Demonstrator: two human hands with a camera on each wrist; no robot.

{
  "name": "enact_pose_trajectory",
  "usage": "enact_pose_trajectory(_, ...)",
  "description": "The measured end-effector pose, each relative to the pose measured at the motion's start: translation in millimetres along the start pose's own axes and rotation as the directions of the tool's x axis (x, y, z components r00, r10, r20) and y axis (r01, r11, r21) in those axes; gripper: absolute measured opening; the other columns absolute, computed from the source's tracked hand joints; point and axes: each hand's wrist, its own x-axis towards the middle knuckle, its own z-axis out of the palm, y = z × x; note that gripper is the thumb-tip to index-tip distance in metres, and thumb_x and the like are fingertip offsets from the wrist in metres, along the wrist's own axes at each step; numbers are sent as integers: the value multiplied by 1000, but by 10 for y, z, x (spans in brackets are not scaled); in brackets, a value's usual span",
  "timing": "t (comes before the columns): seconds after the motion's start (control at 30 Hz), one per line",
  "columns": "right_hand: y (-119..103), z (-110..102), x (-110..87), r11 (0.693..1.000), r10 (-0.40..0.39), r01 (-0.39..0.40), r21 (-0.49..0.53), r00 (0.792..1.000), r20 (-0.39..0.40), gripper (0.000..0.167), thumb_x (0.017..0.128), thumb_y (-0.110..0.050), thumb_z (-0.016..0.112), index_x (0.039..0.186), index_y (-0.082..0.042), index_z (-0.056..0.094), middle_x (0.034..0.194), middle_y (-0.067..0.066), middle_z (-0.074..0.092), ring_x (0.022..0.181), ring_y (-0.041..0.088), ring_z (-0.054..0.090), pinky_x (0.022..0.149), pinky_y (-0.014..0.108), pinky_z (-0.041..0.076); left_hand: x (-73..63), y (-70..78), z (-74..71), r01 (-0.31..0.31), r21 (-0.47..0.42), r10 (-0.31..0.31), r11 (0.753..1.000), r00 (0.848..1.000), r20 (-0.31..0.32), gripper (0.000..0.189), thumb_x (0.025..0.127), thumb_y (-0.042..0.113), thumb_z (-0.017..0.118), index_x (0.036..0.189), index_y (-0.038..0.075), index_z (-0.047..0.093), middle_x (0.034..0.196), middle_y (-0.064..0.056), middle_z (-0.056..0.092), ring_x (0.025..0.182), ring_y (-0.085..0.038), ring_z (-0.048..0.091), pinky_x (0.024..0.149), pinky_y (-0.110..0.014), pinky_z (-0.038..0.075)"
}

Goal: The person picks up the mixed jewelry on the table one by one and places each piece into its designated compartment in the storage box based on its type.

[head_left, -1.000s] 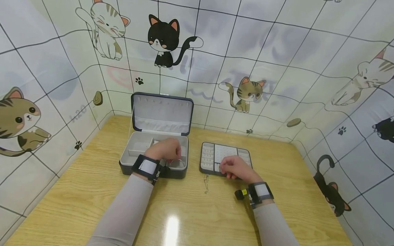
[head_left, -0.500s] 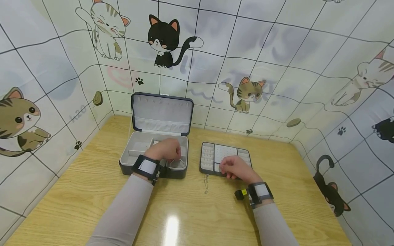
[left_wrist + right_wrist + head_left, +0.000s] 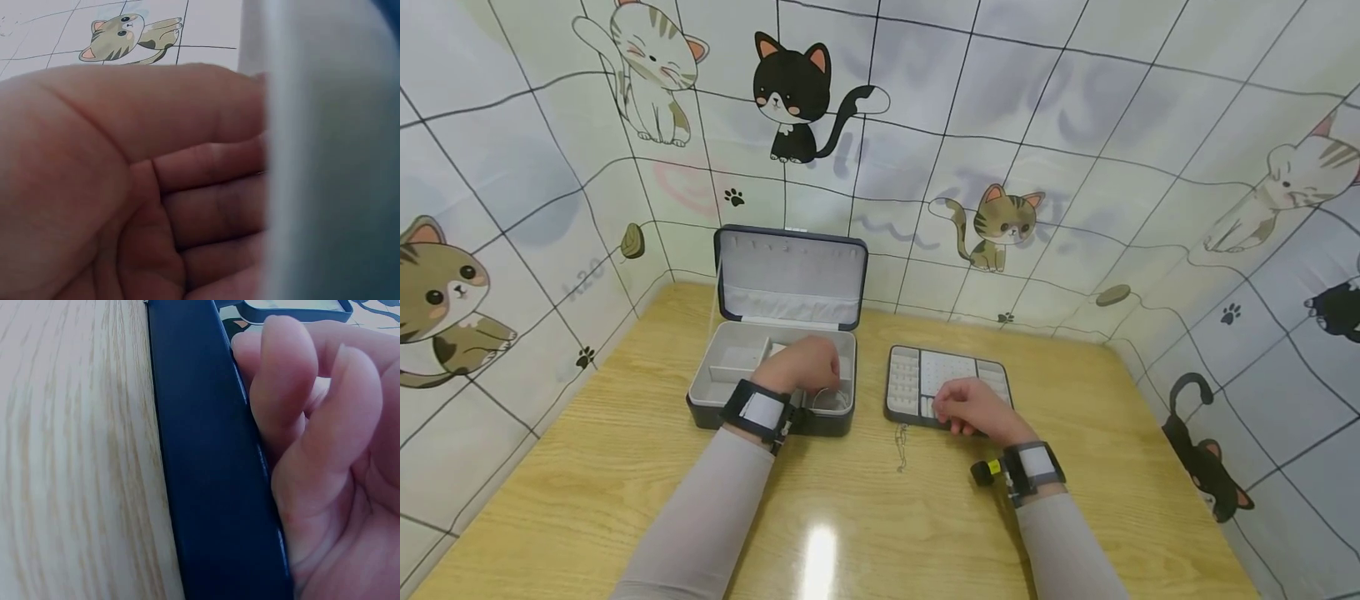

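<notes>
Our left hand (image 3: 796, 367) reaches beside a thin loop (image 3: 844, 395) in the jewellery box (image 3: 706, 416), our right hand (image 3: 979, 409) over the tray (image 3: 946, 372); both hands' fingers bend, any pinch hidden. Straight lifting should avoid snags.

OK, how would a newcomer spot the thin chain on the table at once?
Find the wooden table, then the shallow tray right of the open box. Just in front of the tray's near left corner lies a thin silvery chain, running toward the person. Unlike the fine loop by the left hand, it lies on bare wood, outside the box.
</notes>
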Motion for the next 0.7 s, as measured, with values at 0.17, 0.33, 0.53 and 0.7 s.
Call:
enact_pose_trajectory(0.17,-17,-1,-4,1000,7,-7,-11,1000,-9,16,102,-23,69,97,-8,73,86,7,72,61,15,63,54,26,51,-4,35,12,9,17,-9,1000,1000,-8,20,94,17,74,82,3,77,62,3,57,59,-15,53,56,-28,43)
enact_pose_trajectory(0.33,-15,8,-5,1000,16,-16,-16,1000,-12,17,101,-25,70,96,-9,74,85,6,72,61,15,63,54,25,51,0,50,47,20,15,-20,1000,1000,-12,19,95,19,74,85,3,78,66,1,61,63,-16,55,58,-29,45)
enact_pose_trajectory(0.53,2,12,-4,1000,6,-6,-11,1000,-1,17,102,-24,69,97,-9,73,86,6,72,61,14,64,54,25,51,-14,71,59,28,14,-28,999,1000,-9,27,98,25,70,81,5,75,63,2,58,59,-15,53,57,-29,44)
enact_pose_trajectory(0.7,-1,1,5,1000,15,-15,-11,1000,-14,14,102,-23,68,99,-11,74,86,6,73,61,14,64,54,25,51,-52,123,-1,17,16,-16,1000,999,-37,35,95,24,71,64,10,63,55,5,47,53,-14,45,54,-29,39)
